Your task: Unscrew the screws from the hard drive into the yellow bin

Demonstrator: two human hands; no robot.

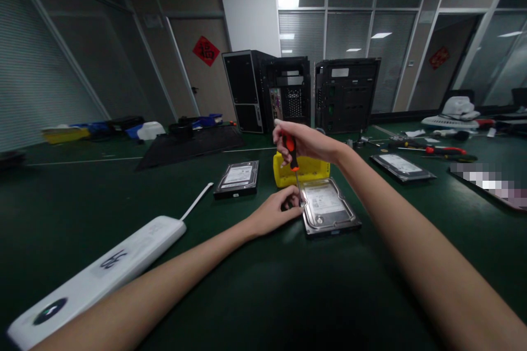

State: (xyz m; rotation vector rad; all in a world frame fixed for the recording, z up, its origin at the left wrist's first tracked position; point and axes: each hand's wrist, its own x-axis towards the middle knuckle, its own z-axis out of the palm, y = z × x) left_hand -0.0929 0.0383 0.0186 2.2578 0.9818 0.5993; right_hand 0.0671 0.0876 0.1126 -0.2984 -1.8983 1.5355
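A hard drive (327,204) lies label side up on the green table in front of me. In my right hand (298,142) is a screwdriver (290,148) with a red and black handle, fingers wrapped round it. Its shaft points steeply down, the tip at the drive's left edge. My left hand (280,209) is closed at that same edge, thumb and curled fingers against the drive near the tip. Whether a screw sits under the tip is too small to tell. Just behind the drive stands a yellow bin (284,171), partly covered by my right hand.
A second hard drive (237,178) lies to the left, a third (401,167) to the right. A white power strip (102,268) reaches along the left front. Pliers (444,150) and other tools lie at right, near a phone (489,183). Computer cases (348,93) stand behind.
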